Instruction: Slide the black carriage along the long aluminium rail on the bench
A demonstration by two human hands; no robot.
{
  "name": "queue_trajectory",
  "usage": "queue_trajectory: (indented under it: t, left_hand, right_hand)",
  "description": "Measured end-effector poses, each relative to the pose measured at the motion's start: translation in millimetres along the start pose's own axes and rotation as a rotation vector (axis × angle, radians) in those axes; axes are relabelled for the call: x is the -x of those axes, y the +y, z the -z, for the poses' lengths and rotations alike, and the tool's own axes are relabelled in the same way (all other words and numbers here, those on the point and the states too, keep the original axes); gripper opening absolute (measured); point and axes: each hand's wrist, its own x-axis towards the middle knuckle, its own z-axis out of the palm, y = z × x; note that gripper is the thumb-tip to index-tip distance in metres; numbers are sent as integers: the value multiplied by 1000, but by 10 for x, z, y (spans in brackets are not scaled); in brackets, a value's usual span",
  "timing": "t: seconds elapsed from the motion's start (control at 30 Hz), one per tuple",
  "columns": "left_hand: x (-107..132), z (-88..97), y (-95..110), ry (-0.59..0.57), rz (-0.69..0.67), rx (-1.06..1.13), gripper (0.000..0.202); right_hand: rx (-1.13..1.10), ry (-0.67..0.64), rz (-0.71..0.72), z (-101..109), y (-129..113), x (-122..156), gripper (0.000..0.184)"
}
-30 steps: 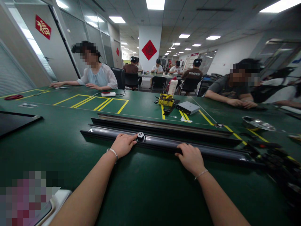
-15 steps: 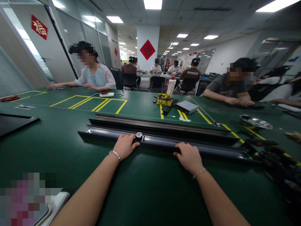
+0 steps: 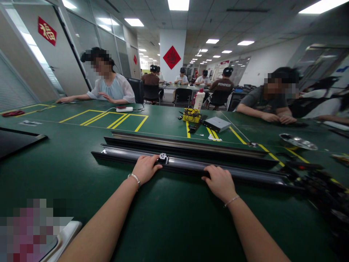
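Note:
A long dark metal rail (image 3: 188, 163) lies crosswise on the green table in front of me. On it sits a small black block with a white top (image 3: 163, 157). My left hand (image 3: 145, 168) is closed at the block's left side, fingers over the rail and thumb at its near edge. Further right, my right hand (image 3: 219, 181) grips the near edge of the same rail, fingertips on top and thumb tucked against the front. Parallel behind it rests a second dark rail (image 3: 191, 146), touched by neither hand.
A metal bowl (image 3: 298, 142), a silver box (image 3: 216, 124) and a yellow basket (image 3: 191, 115) of cables stand beyond. Black parts (image 3: 321, 196) crowd the right side. A black panel (image 3: 19, 142) lies left. Other people sit across the table.
My hands, the block and the rails keep the same places. The whole view shifts very slightly. The person across on the left has raised one hand a little.

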Motion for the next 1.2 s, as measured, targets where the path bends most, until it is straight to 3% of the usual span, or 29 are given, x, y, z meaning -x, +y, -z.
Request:
queue_trajectory:
  t: [1.2]
  left_hand:
    - [-10, 10, -1, -5, -28, 31, 35]
  right_hand:
    - [-9, 33, 14, -9, 2, 9, 21]
